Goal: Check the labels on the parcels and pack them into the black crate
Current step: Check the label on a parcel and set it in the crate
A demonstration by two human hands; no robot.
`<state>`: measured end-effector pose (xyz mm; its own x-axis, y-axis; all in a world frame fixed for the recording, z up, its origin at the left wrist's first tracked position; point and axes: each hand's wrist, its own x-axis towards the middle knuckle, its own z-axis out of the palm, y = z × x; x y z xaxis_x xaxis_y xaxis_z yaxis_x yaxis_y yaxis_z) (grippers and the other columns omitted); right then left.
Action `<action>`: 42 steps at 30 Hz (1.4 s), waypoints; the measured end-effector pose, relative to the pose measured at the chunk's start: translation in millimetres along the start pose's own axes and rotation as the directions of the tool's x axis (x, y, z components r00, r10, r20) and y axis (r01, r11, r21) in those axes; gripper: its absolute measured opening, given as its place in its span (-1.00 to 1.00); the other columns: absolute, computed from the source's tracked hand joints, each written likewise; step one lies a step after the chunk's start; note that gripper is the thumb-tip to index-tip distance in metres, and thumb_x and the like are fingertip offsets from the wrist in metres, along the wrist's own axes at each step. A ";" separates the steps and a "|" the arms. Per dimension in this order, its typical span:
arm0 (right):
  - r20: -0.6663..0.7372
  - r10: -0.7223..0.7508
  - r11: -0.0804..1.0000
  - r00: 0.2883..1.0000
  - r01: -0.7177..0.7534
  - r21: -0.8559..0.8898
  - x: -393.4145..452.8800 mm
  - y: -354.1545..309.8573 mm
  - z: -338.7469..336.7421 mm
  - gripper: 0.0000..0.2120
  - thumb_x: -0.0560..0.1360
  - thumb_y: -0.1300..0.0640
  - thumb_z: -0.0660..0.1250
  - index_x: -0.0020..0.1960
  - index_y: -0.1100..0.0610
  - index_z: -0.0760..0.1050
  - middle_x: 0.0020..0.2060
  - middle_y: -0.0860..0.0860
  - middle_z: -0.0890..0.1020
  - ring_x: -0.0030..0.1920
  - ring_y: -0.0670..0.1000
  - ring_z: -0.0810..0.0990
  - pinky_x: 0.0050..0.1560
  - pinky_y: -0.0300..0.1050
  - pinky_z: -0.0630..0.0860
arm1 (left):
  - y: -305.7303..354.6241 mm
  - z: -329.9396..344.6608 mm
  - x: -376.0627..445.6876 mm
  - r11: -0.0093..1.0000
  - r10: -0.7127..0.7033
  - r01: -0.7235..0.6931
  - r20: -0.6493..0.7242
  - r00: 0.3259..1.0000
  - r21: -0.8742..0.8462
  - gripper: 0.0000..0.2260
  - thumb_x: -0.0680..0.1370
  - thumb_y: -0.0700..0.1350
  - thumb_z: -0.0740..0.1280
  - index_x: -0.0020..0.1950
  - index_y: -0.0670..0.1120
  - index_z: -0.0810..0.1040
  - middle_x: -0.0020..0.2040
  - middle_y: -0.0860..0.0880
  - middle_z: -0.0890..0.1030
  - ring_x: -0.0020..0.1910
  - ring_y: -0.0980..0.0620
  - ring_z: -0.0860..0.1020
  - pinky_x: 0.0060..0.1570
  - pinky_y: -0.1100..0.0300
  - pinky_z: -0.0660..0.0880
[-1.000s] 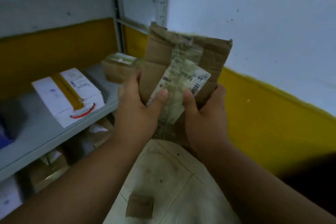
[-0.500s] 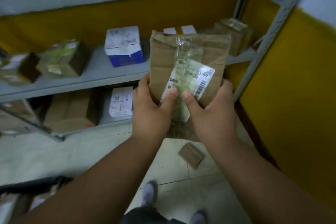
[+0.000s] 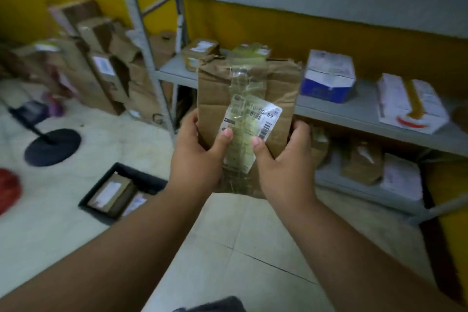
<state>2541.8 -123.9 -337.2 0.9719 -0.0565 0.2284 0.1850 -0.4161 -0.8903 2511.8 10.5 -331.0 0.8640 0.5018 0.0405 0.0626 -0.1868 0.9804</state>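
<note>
Between both hands, chest-high before the rack: the held parcel (image 3: 247, 119), a creased brown packet, upright, its label (image 3: 249, 123) facing the camera.
Rack (image 3: 354, 111): grey metal, two shelves in view, standing against a yellow and white wall.
Floor pile (image 3: 101, 63): a heap of brown cartons leaning left of the rack; too jumbled and blurred to count.
Crate (image 3: 121, 191): one, black, on the floor at lower left, well apart from the held parcel and below it.
Shelf parcels: five on the upper shelf that I can count, among them a blue and white box (image 3: 328, 78) and a white box (image 3: 410, 104) with a yellow strip; at least three on the lower shelf, partly hidden.
Crate parcels: two visible, lying flat side by side, part hidden by the left forearm.
Hands: two. The left hand (image 3: 200, 152) and right hand (image 3: 286, 157) each grip a lower side of the parcel, fingers wrapped behind, thumbs pressed on the front at the label's bottom edge.
Step in hand: by my reading, the label check, since the printed face is turned up to the eyes and the parcel is nowhere near the crate.
Next move: likely a turn left and a reach down, laying the packet flat beside the two inside; room looks tight, so it may need to go on top.
Label: one, white with a barcode, under clear tape; its print is too blurred to read in full.
</note>
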 end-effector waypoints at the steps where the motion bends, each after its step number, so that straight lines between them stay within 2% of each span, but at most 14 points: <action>1: 0.061 -0.005 0.999 0.998 0.003 0.036 -9.1 -14.5 36.7 -0.53 0.50 0.01 0.44 0.32 -0.01 0.31 0.19 -0.11 0.53 0.11 -0.16 0.56 -0.29 -0.52 0.41 | -9.0 -38.0 6.8 1.000 -0.025 0.025 -0.054 0.998 -0.015 -0.68 0.52 0.04 0.43 0.22 0.27 0.45 0.04 0.24 0.65 -0.01 0.29 0.63 -0.04 0.14 0.64; 4: 0.247 -0.007 0.993 0.969 -0.023 0.119 -34.1 -60.3 128.0 -0.54 0.51 -0.04 0.41 0.32 -0.05 0.29 0.22 -0.10 0.53 0.14 -0.14 0.57 -0.33 -0.48 0.42 | -24.4 -140.7 20.5 0.997 -0.079 0.080 -0.194 0.978 -0.007 -0.63 0.52 0.02 0.44 0.27 0.22 0.42 0.00 0.25 0.64 -0.10 0.35 0.63 -0.22 0.28 0.62; 6: 0.325 -0.021 0.988 0.945 -0.031 0.154 -46.0 -88.0 170.8 -0.55 0.53 -0.04 0.40 0.32 -0.05 0.29 0.22 -0.10 0.52 0.15 -0.13 0.58 -0.26 -0.45 0.47 | -28.7 -193.3 26.1 0.994 -0.098 0.108 -0.255 0.962 0.024 -0.59 0.51 0.01 0.45 0.30 0.19 0.38 -0.04 0.28 0.61 -0.16 0.43 0.60 -0.32 0.37 0.57; 10: 0.373 -0.086 0.986 0.924 0.025 0.166 -53.6 -118.7 235.6 -0.56 0.54 0.00 0.39 0.33 -0.03 0.29 0.22 -0.09 0.51 0.16 -0.10 0.58 -0.03 -0.21 0.63 | -46.3 -261.2 49.0 0.986 -0.130 0.157 -0.329 0.935 0.057 -0.55 0.48 0.00 0.48 0.31 0.17 0.40 0.00 0.26 0.62 -0.11 0.32 0.63 -0.14 0.13 0.66; 12: 0.389 -0.103 0.987 0.916 0.045 0.156 -50.3 -121.6 263.0 -0.58 0.55 0.01 0.38 0.34 -0.02 0.30 0.22 -0.09 0.50 0.15 -0.11 0.57 -0.02 -0.23 0.62 | -57.3 -279.7 66.7 0.982 -0.141 0.177 -0.349 0.926 0.073 -0.56 0.50 -0.01 0.47 0.32 0.16 0.40 0.02 0.25 0.63 -0.07 0.27 0.63 -0.08 0.08 0.65; 15: 0.412 -0.113 0.988 0.904 0.058 0.143 -40.1 -118.0 302.5 -0.62 0.58 0.04 0.34 0.33 0.02 0.31 0.19 -0.08 0.49 0.12 -0.12 0.55 -0.10 -0.39 0.50 | -79.0 -299.1 95.6 0.968 -0.153 0.213 -0.361 0.920 0.130 -0.62 0.56 -0.04 0.40 0.33 0.17 0.41 0.05 0.21 0.64 -0.02 0.24 0.62 0.00 0.04 0.63; 21: 0.448 -0.097 0.987 0.889 0.030 0.156 -4.3 -109.2 383.7 -0.76 0.63 0.05 0.22 0.27 -0.04 0.29 0.21 -0.01 0.51 0.10 -0.07 0.56 -0.04 -0.25 0.53 | -108.3 -330.4 166.7 0.918 -0.166 0.269 -0.336 0.927 0.290 -0.63 0.61 -0.10 0.28 0.37 0.22 0.39 0.05 0.24 0.62 0.01 0.16 0.60 -0.02 0.12 0.54; 24: 0.490 -0.090 0.988 0.867 0.017 0.153 27.1 -111.0 426.0 -0.75 0.64 0.06 0.20 0.30 0.01 0.30 0.21 0.02 0.50 0.07 -0.10 0.56 -0.09 -0.35 0.49 | -118.2 -344.5 213.6 0.903 -0.165 0.280 -0.339 0.926 0.326 -0.65 0.62 -0.11 0.26 0.36 0.21 0.39 0.04 0.24 0.58 0.01 0.13 0.56 -0.04 0.16 0.44; 28: 0.544 -0.083 0.992 0.835 0.016 0.126 67.8 -118.3 475.4 -0.69 0.65 0.06 0.20 0.36 0.08 0.31 0.21 0.03 0.52 0.10 -0.04 0.57 0.03 -0.15 0.56 | -134.6 -364.5 267.1 0.895 -0.160 0.281 -0.339 0.927 0.347 -0.64 0.61 -0.07 0.26 0.35 0.26 0.39 0.20 0.11 0.51 0.09 0.09 0.56 0.11 -0.04 0.55; 30: 0.564 -0.068 0.995 0.823 0.015 0.097 82.4 -119.1 494.7 -0.72 0.65 0.06 0.19 0.34 0.08 0.31 0.19 0.03 0.52 0.07 -0.05 0.56 -0.03 -0.27 0.52 | -143.3 -373.6 291.3 0.882 -0.161 0.292 -0.346 0.924 0.369 -0.64 0.60 -0.06 0.27 0.36 0.25 0.40 0.20 0.05 0.45 0.09 0.07 0.55 0.12 -0.09 0.57; 32: 0.555 -0.044 0.998 0.830 0.013 0.059 93.3 -119.9 508.3 -0.73 0.66 0.07 0.17 0.34 0.09 0.32 0.17 0.01 0.52 0.04 -0.07 0.53 -0.12 -0.38 0.42 | -151.7 -381.4 311.5 0.876 -0.165 0.290 -0.324 0.932 0.386 -0.64 0.59 -0.05 0.27 0.34 0.27 0.41 0.18 0.06 0.48 0.07 0.08 0.55 0.10 -0.09 0.57; 36: 0.454 0.032 0.999 0.890 -0.038 0.005 111.2 -114.3 536.2 -0.73 0.66 0.10 0.16 0.35 0.11 0.34 0.18 0.03 0.53 0.06 -0.02 0.54 -0.06 -0.18 0.44 | -168.4 -390.7 356.3 0.864 -0.182 0.249 -0.191 0.965 0.437 -0.69 0.58 -0.06 0.26 0.28 0.25 0.47 0.12 0.08 0.58 0.11 0.09 0.56 0.10 -0.05 0.55; 39: 0.302 0.088 0.996 0.949 -0.079 -0.045 112.0 -108.5 556.2 -0.72 0.66 0.10 0.16 0.36 0.11 0.34 0.19 0.02 0.53 0.03 -0.06 0.52 -0.05 -0.14 0.43 | -181.6 -394.7 389.1 0.837 -0.139 0.153 -0.067 0.988 0.525 -0.77 0.58 -0.09 0.27 0.21 0.13 0.53 0.03 0.05 0.58 0.05 0.02 0.54 0.04 0.00 0.52; 42: 0.146 0.176 0.982 0.973 -0.162 -0.101 103.5 -101.4 574.1 -0.72 0.66 0.09 0.15 0.36 0.08 0.35 0.18 -0.01 0.54 0.04 -0.05 0.53 -0.03 -0.13 0.45 | -193.1 -398.6 417.8 0.879 -0.201 0.128 0.113 0.973 0.460 -0.63 0.60 -0.16 0.25 0.37 0.14 0.43 0.07 0.11 0.61 0.05 0.09 0.57 0.02 0.11 0.53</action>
<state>2707.1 433.5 -449.4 1.0000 0.0046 0.0080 0.0092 -0.4911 -0.8711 2661.6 592.9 -426.5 0.8847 0.4302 -0.1792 0.3952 -0.4886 0.7779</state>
